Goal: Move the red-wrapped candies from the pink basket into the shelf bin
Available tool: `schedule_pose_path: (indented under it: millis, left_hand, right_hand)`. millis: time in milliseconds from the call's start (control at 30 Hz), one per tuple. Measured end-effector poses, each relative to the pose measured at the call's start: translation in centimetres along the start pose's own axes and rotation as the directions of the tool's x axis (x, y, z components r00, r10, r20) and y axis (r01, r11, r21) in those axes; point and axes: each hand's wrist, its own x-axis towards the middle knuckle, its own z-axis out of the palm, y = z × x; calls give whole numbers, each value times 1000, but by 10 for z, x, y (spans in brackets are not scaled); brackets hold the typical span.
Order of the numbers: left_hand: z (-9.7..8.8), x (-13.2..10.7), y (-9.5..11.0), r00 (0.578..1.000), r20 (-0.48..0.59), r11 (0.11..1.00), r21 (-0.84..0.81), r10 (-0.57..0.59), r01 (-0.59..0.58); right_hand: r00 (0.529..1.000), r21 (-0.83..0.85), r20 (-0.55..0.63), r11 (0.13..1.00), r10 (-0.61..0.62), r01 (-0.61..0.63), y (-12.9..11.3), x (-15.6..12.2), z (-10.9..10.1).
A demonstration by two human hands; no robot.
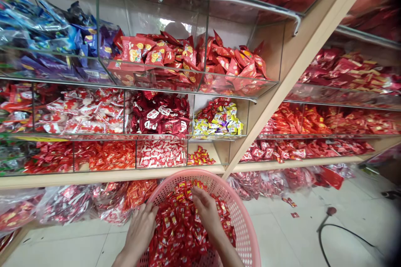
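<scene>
A round pink plastic basket [247,233] with holes in its wall stands before me, filled with small red-wrapped candies [183,227]. My left hand [140,223] is at the basket's left side, its fingers bent over the rim. Inside the basket, my right hand [205,206] rests over the top of the candies with its fingers apart and pointing forward. Its palm side is hidden from me. Just beyond the basket, the lowest shelf bin holds a small heap of similar red candies [201,156].
Clear-walled bins of wrapped sweets [159,112] fill the shelves ahead. A slanting wooden upright [266,112] divides the shelving. Bagged candies [69,204] lie beneath. On the tiled floor at right are a black cable [321,242] and a few loose candies [290,202].
</scene>
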Motion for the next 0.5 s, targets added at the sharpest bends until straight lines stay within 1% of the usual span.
schedule_pose_path:
  millis: [133,233,300,367,433,500]
  left_hand:
    - [-2,-1,3,999,-31,1000,22,21,-20]
    - [3,1,0,998,-63,1000,0,7,-7]
    - [10,2,-5,996,-85,999,-33,-9,6]
    - [19,4,-10,992,-118,997,-74,-33,24]
    - [26,6,-13,985,-163,992,-119,-61,41]
    - [30,8,-13,975,-205,985,-164,-80,47]
  right_hand:
    - [999,-58,2,998,-36,36,-9,6,-4]
    - [992,-130,8,983,-127,127,-32,16,-11]
    - [977,-194,12,958,-214,212,-59,28,-18]
    - [946,-295,19,902,-324,315,-96,44,-27]
    - [890,-417,68,797,-451,436,-139,64,-33]
    - [818,-560,142,637,-557,530,-183,89,-36]
